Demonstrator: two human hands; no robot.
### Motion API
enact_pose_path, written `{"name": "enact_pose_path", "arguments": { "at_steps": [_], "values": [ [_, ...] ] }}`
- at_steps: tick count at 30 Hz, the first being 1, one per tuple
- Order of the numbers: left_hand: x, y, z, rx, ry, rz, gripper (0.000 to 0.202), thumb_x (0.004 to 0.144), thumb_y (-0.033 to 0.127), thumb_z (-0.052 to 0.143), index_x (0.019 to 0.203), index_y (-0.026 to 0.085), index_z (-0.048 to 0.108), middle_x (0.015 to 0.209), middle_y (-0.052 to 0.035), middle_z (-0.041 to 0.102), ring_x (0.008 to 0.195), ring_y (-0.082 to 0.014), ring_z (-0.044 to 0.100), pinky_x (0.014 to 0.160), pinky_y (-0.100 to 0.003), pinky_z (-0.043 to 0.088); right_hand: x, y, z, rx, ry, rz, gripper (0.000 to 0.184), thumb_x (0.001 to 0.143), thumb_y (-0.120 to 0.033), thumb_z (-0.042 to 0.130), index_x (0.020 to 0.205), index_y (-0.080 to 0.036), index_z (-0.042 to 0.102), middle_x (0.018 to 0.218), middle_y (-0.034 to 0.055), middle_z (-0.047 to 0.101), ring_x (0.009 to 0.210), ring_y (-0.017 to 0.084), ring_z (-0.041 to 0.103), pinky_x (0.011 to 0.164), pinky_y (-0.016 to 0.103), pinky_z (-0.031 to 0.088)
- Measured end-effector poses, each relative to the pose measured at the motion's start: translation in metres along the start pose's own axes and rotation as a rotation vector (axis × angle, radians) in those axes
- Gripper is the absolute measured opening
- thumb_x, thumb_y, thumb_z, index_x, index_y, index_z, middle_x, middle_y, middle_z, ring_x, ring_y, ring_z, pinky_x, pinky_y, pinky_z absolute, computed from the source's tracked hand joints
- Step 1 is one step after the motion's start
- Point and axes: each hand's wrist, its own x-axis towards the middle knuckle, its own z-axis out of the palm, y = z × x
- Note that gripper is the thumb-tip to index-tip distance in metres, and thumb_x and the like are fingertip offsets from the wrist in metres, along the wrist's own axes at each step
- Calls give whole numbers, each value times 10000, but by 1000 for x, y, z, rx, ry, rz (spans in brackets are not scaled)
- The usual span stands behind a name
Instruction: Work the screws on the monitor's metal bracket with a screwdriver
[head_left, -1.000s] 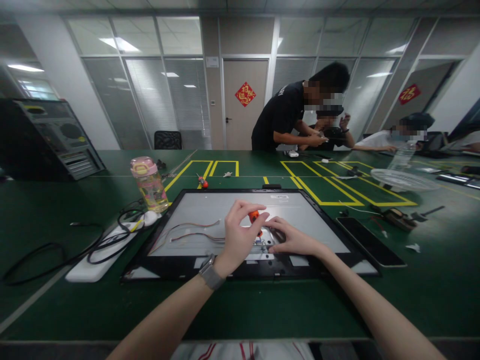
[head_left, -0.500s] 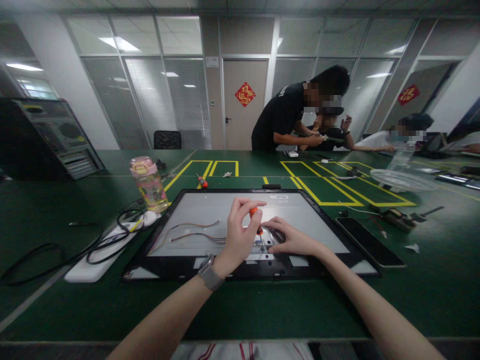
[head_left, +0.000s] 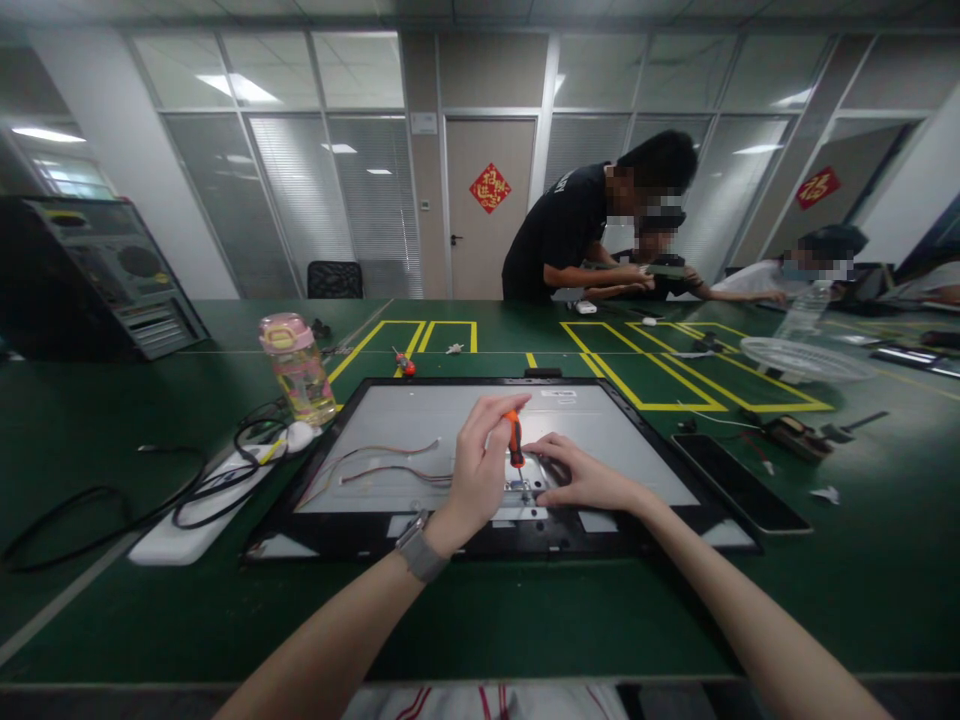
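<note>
My left hand (head_left: 478, 465), with a grey watch on its wrist, is closed round an orange-and-black screwdriver (head_left: 515, 440). The screwdriver stands nearly upright, its tip down at a small metal bracket (head_left: 534, 474) with a blue connector. The bracket lies on the back of a flat display panel (head_left: 397, 412) with a black frame. From the right, my right hand (head_left: 583, 478) bears on the bracket, thumb at its near edge and fingers at its far side. Thin cables (head_left: 390, 470) run across the panel left of my left hand.
Left of the panel are a white power strip (head_left: 191, 520), black cords and a pink-lidded bottle (head_left: 296, 370). A phone (head_left: 739, 482) lies at right. Beyond the panel is a red-handled screwdriver (head_left: 405, 364). An opened computer case (head_left: 97, 275) stands far left; co-workers occupy the far side.
The fingers of my left hand have drawn together and turned round the screwdriver handle, which now stands more upright. My right hand keeps its place. Across the table, co-workers' hands have moved.
</note>
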Motion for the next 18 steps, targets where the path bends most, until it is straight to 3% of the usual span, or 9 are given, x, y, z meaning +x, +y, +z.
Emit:
{"name": "enact_pose_path", "arguments": {
  "at_steps": [3, 7, 9, 14, 18],
  "values": [
    [1, -1, 0, -9, -17, 5, 269, 925, 178, 438, 1136, 206, 602, 987, -53, 617, 931, -172, 574, 832, -303, 443, 0, 2, 0, 0, 3, -11, 675, 709, -438, 716, 1308, -261, 459, 1162, 63, 444, 999, 223, 488, 895, 369, 439],
    [2, -1, 1, 76, 51, 50, 111, 851, 204, 583, 919, 207, 670, 822, -11, 557, 784, -144, 550, 752, -275, 444, 0, 4, 0, -7, 3, -24, 677, 708, -446, 714, 1310, -267, 461, 1159, 62, 448, 1015, 231, 483, 909, 385, 430],
    [2, -1, 0, 81, 61, 40, 126, 862, 219, 555, 901, 212, 675, 836, -13, 537, 779, -142, 546, 741, -270, 452, 0, 4, 0, -9, 2, -21, 680, 706, -451, 714, 1310, -267, 462, 1163, 63, 448, 1017, 232, 483, 910, 385, 430],
    [0, -1, 0, -28, -12, -33, 334, 921, 164, 361, 1138, 225, 608, 1054, -50, 597, 963, -177, 570, 857, -310, 446, 1, 0, 0, -11, 5, -5, 683, 697, -456, 720, 1304, -264, 469, 1157, 63, 455, 1008, 233, 490, 910, 391, 433],
    [0, -5, 3, -112, -23, -103, 312, 930, 201, 415, 1212, 218, 546, 1052, -58, 616, 946, -174, 580, 826, -297, 456, 1, -1, 0, 0, 7, -5, 680, 695, -452, 720, 1300, -265, 473, 1167, 64, 452, 1017, 236, 488, 913, 392, 432]
  ]
}}
